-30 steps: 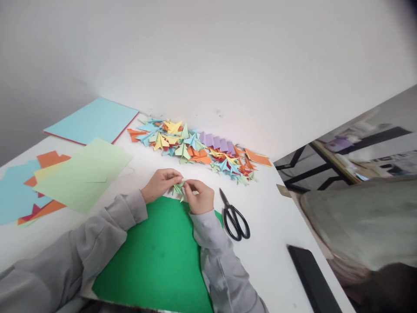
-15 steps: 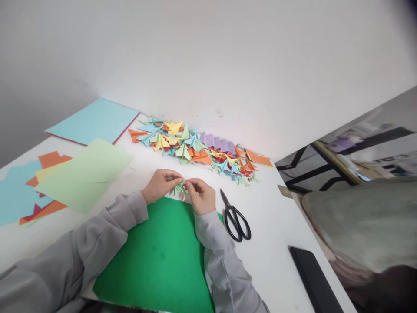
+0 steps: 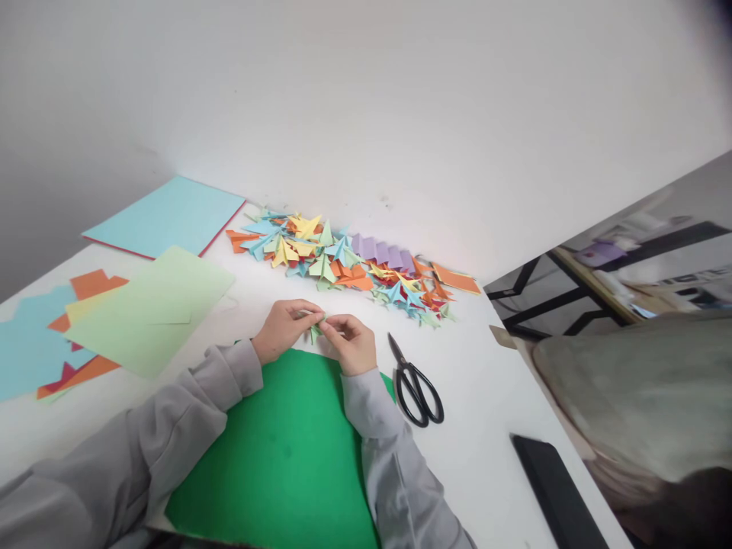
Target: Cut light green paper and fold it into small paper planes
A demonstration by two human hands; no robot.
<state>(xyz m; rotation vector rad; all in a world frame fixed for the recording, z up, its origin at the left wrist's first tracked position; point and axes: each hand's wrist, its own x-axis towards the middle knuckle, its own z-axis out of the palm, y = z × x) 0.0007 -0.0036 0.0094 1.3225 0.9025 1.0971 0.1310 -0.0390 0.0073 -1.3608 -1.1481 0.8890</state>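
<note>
Left hand (image 3: 284, 329) and right hand (image 3: 350, 341) pinch a small folded light-green paper (image 3: 314, 332) between their fingertips, above the far edge of a green sheet (image 3: 280, 450); black-handled scissors (image 3: 417, 385) lie just right of the right hand; a pile of colorful folded papers (image 3: 337, 259) spreads beyond both hands; loose sheets (image 3: 149, 309) rest left of the left hand.

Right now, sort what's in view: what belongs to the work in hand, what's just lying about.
Likely in the work:
small green paper, pinched by left hand and right hand
folded paper pieces
loose coloured sheets
scissors
green mat

Likely just lying about:
black slab
purple thing in the background
</note>
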